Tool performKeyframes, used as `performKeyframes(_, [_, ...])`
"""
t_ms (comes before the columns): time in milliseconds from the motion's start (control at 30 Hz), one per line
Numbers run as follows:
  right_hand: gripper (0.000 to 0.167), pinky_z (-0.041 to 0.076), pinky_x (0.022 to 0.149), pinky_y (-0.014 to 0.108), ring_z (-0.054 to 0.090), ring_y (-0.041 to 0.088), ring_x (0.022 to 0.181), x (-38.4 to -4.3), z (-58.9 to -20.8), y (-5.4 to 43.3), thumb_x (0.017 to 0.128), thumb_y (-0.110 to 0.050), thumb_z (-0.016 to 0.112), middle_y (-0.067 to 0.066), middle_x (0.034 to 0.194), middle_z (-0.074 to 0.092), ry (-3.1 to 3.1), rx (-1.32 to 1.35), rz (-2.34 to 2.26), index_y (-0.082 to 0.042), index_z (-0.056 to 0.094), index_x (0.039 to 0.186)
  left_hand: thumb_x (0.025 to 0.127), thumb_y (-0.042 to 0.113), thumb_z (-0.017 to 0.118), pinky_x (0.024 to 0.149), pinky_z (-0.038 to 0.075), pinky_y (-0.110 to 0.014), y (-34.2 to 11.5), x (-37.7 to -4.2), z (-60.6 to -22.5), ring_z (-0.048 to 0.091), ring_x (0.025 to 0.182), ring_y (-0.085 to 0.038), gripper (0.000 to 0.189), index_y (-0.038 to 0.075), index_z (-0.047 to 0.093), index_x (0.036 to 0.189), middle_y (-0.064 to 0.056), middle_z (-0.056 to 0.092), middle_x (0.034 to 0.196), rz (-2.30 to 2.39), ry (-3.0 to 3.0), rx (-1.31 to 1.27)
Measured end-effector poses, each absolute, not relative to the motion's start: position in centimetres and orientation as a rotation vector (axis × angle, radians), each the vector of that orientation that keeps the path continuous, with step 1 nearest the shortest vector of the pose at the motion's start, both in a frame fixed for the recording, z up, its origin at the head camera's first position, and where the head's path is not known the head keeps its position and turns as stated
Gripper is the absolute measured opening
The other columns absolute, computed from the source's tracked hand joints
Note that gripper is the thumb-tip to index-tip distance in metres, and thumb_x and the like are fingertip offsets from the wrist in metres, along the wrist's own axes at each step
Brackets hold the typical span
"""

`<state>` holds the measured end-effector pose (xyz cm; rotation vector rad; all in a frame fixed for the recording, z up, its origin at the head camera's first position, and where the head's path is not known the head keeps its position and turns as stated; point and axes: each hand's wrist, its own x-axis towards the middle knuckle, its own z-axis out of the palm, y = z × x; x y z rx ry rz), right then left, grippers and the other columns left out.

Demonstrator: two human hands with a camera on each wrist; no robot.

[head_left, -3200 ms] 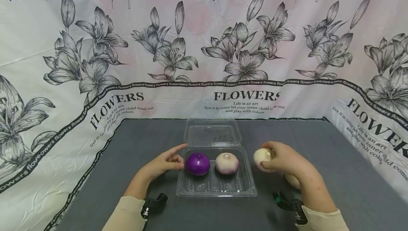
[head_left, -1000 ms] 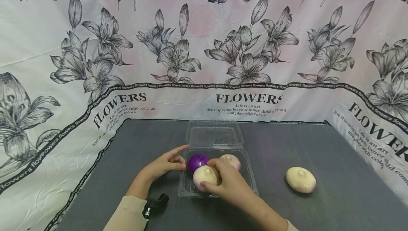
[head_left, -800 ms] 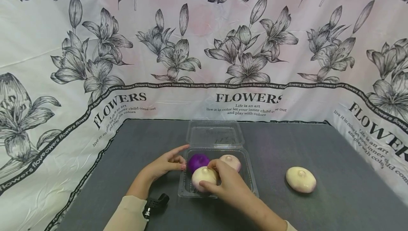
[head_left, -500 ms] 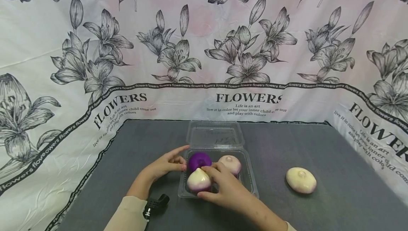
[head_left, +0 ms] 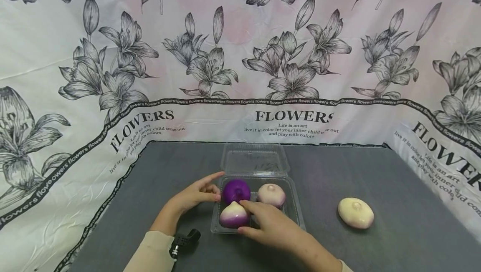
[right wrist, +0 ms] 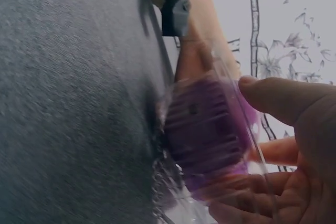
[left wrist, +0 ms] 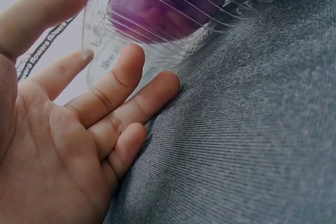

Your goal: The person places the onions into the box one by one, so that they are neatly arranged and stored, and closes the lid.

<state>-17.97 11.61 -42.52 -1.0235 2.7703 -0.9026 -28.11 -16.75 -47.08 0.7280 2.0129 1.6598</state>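
A clear plastic clamshell box (head_left: 297, 215) stands with its lid (head_left: 254, 157) folded back. Inside are a deep purple onion (head_left: 236, 190) at back left, a pale onion (head_left: 271, 195) at back right and a white-and-purple onion (head_left: 234, 215) at front left, its tip up. My right hand (head_left: 272, 226) reaches over the front right; its index finger touches the front-left onion and its thumb is by the near rim. Beside the box's left wall is my left hand (head_left: 193, 195), thumb and index fingertip at the rim, other fingers loosely bent (left wrist: 121, 93).
Another pale onion (head_left: 355, 212) lies on the grey tabletop (head_left: 319, 172) to the right of the box. A flower-printed cloth (head_left: 210, 122) hangs behind and along both sides. A black wrist camera mount (head_left: 186, 238) sticks out from the left sleeve.
My right hand brought the white-and-purple onion from the table on the right into the box's front left, tipped it upright and loosened its fingers. My left hand stayed at the box's left side.
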Motion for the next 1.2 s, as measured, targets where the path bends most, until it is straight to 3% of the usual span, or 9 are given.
performKeyframes(200, [0.067,0.052,0.098,0.043,0.063,0.021,0.120,-18.1,-41.1,12.9,0.097,-0.051,0.067,0.004,0.134,0.066,2.735,-0.977,-0.969,-0.004,0.058,0.144,0.098,0.010,0.069,0.101,0.045,-0.042,-16.8,-28.3,-46.9,0.065,0.098,-0.023,0.080,0.011,0.024,0.164,-0.007,0.067,0.096,1.652,2.002,0.735])
performKeyframes(333, [0.059,0.052,0.097,0.050,0.062,0.031,0.121,-18.8,-39.2,15.1,0.100,-0.045,0.066,0.011,0.137,0.063,2.754,-0.896,-1.075,-0.005,0.059,0.142,0.098,0.009,0.069,0.099,0.045,-0.039,-16.9,-28.3,-47.1,0.065,0.098,-0.022,0.081,0.011,0.023,0.164,-0.007,0.067,0.097,1.665,1.989,0.717])
performKeyframes(667, [0.047,0.044,0.103,0.057,0.055,0.040,0.128,-21.1,-36.5,25.5,0.098,-0.034,0.072,0.015,0.135,0.063,2.860,-0.484,-1.113,-0.006,0.063,0.135,0.098,0.011,0.069,0.103,0.044,-0.044,-16.9,-28.4,-47.2,0.065,0.101,-0.022,0.081,0.011,0.023,0.165,-0.007,0.068,0.099,1.658,1.991,0.723])
performKeyframes(800, [0.041,0.051,0.096,0.049,0.057,0.040,0.125,-21.2,-36.7,29.9,0.098,-0.031,0.072,0.016,0.131,0.064,2.775,-0.404,-1.150,-0.005,0.065,0.128,0.098,0.012,0.070,0.102,0.045,-0.043,-16.8,-28.4,-47.0,0.064,0.100,-0.023,0.081,0.011,0.024,0.164,-0.006,0.068,0.098,1.660,1.993,0.725])
performKeyframes(900, [0.041,0.051,0.093,0.047,0.057,0.041,0.125,-21.0,-37.1,32.9,0.100,-0.028,0.069,0.020,0.136,0.060,2.656,-0.355,-1.213,-0.001,0.063,0.131,0.098,0.012,0.070,0.101,0.045,-0.043,-16.8,-28.3,-47.0,0.064,0.100,-0.022,0.081,0.011,0.024,0.164,-0.006,0.067,0.097,1.659,1.994,0.728])
performKeyframes(1033, [0.045,0.046,0.096,0.058,0.052,0.044,0.129,-20.6,-38.0,36.3,0.102,-0.023,0.065,0.027,0.144,0.052,2.486,-0.302,-1.262,0.003,0.057,0.138,0.098,0.013,0.070,0.102,0.045,-0.044,-16.8,-28.2,-46.9,0.064,0.099,-0.022,0.081,0.011,0.024,0.164,-0.006,0.067,0.096,1.657,1.998,0.733])
performKeyframes(1133, [0.049,0.045,0.096,0.057,0.050,0.041,0.132,-20.5,-38.8,38.2,0.103,-0.021,0.063,0.029,0.148,0.048,2.421,-0.308,-1.232,0.003,0.052,0.143,0.098,0.013,0.070,0.101,0.046,-0.043,-16.8,-28.1,-47.0,0.064,0.099,-0.022,0.081,0.011,0.024,0.164,-0.006,0.067,0.096,1.659,1.997,0.737])
performKeyframes(1200, [0.049,0.047,0.095,0.047,0.053,0.027,0.130,-20.6,-39.5,39.2,0.103,-0.017,0.061,0.030,0.148,0.047,2.350,-0.357,-1.260,0.004,0.050,0.146,0.098,0.013,0.070,0.100,0.046,-0.042,-16.8,-28.1,-47.1,0.064,0.099,-0.023,0.081,0.011,0.024,0.164,-0.006,0.067,0.096,1.660,1.995,0.739])
